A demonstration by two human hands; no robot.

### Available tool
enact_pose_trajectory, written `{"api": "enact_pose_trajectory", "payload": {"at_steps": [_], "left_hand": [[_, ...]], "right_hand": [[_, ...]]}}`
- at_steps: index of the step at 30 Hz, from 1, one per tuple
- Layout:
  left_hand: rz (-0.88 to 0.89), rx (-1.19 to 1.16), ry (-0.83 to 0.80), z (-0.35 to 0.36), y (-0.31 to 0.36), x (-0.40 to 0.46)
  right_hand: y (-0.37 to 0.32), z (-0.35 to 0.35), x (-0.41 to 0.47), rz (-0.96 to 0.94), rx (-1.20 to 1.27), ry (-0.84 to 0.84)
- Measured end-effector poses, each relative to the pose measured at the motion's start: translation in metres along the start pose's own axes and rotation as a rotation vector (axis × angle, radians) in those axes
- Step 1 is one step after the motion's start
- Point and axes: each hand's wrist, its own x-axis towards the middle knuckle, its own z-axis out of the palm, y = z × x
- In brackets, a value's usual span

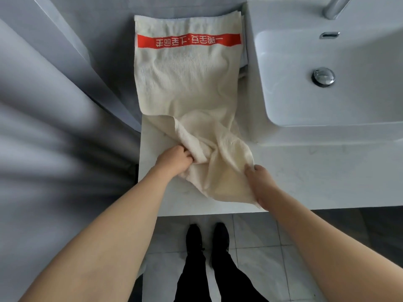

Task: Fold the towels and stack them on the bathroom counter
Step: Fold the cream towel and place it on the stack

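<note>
A cream towel with a red printed band near its far end lies lengthwise on the white counter, left of the sink. Its near end is bunched and twisted. My left hand grips a fold of the bunched near end at its left side. My right hand pinches the towel's near right edge between thumb and fingers. Part of another white towel peeks out from under the cream towel's right side by the basin.
A white basin with a metal drain plug and a chrome tap fills the right of the counter. A grey wall stands at the left. Tiled floor and my black shoes lie below the counter's front edge.
</note>
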Motion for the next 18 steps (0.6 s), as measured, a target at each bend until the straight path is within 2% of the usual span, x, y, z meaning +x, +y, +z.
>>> {"api": "enact_pose_trajectory", "payload": {"at_steps": [2,4,6,8,10,13,15,18], "left_hand": [[-0.166,-0.157,0.002,0.006,-0.023,-0.029],[-0.442,-0.258,0.003,0.018,-0.049,-0.066],[-0.689,-0.484,-0.036,0.029,-0.067,-0.093],[-0.780,-0.560,-0.046,0.033,-0.077,-0.106],[-0.767,-0.446,-0.049,0.031,-0.081,-0.112],[-0.737,-0.059,0.070,0.030,-0.075,-0.114],[-0.559,0.082,0.210,0.029,-0.060,-0.107],[-0.254,0.185,0.339,0.024,-0.033,-0.077]], "right_hand": [[0.004,0.000,0.002,-0.036,-0.081,0.041],[0.008,-0.001,0.002,-0.030,-0.205,0.028],[0.015,-0.001,0.000,0.003,-0.374,0.002],[0.021,-0.005,-0.003,0.021,-0.496,-0.024],[0.025,-0.009,-0.005,0.050,-0.547,-0.051],[0.021,-0.008,-0.009,0.018,-0.594,0.000],[0.012,-0.001,-0.007,-0.155,-0.678,0.104],[-0.007,0.019,0.010,-0.519,-0.805,0.256]]}}
